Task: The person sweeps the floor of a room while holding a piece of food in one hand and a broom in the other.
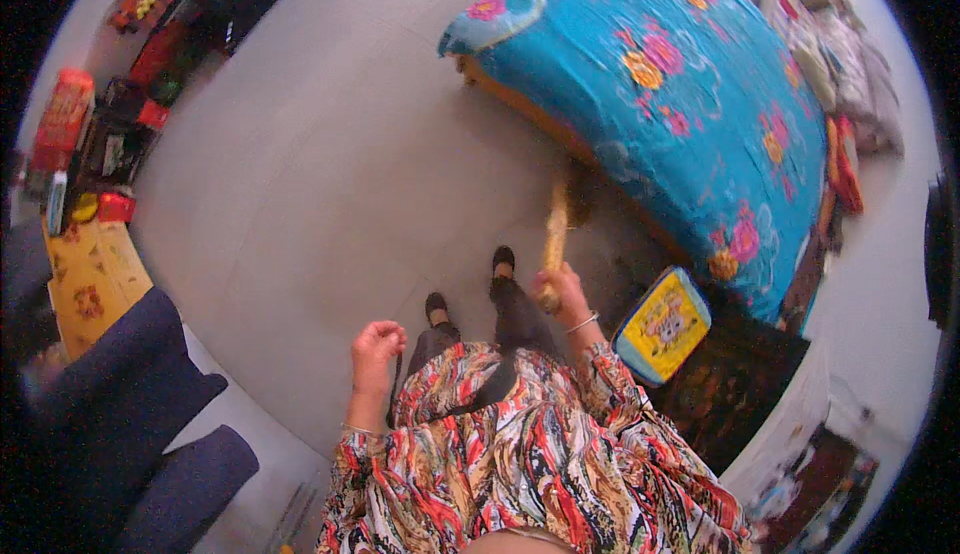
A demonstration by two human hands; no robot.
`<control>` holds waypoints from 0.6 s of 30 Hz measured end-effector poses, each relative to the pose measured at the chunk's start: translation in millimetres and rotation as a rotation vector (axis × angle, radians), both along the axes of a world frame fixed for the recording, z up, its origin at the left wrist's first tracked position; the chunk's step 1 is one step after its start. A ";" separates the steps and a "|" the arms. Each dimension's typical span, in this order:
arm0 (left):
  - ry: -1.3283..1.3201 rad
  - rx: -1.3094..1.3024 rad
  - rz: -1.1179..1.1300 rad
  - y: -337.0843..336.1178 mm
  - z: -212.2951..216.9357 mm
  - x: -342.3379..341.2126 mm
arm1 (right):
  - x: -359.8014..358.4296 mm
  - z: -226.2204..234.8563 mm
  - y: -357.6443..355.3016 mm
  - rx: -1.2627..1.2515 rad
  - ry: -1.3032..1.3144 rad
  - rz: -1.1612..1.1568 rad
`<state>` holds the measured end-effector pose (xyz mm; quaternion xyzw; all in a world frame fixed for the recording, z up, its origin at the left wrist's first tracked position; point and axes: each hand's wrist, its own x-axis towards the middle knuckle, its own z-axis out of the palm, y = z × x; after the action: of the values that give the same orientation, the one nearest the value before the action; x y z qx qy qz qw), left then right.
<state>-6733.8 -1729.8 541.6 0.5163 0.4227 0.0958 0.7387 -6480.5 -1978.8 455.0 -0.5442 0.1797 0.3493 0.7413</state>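
Observation:
My right hand (567,295) is closed around a yellowish stick-like thing (556,236), which points away from me toward the bed. Its far end is blurred against the shadow by the bed, so its exact kind is unclear. To the left, my left hand (376,346) hangs at waist height with its fingers curled in. The inside of that hand is hidden, and a thin dark strip shows beside the fingers. Nearest to my right forearm is a yellow mat or cushion with blue edges (664,326) and an animal picture.
A bed with a blue flowered cover (690,104) fills the far right, with folded bedding (845,64) behind it. Crowded shelves (120,139) line the left wall, above a tan patterned box (95,289). Dark blue furniture (125,404) is at the near left. Grey floor (300,174) lies between.

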 end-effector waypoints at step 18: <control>-0.243 -0.447 0.049 -34.2 5.6 -45.4 | -122.5 113.3 132.8 0.094 -0.159 0.836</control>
<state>-6779.1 -1764.0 547.2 0.3147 0.3539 0.0790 0.8772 -6603.0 -1846.0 568.4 -0.5609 -0.1301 0.5847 0.5715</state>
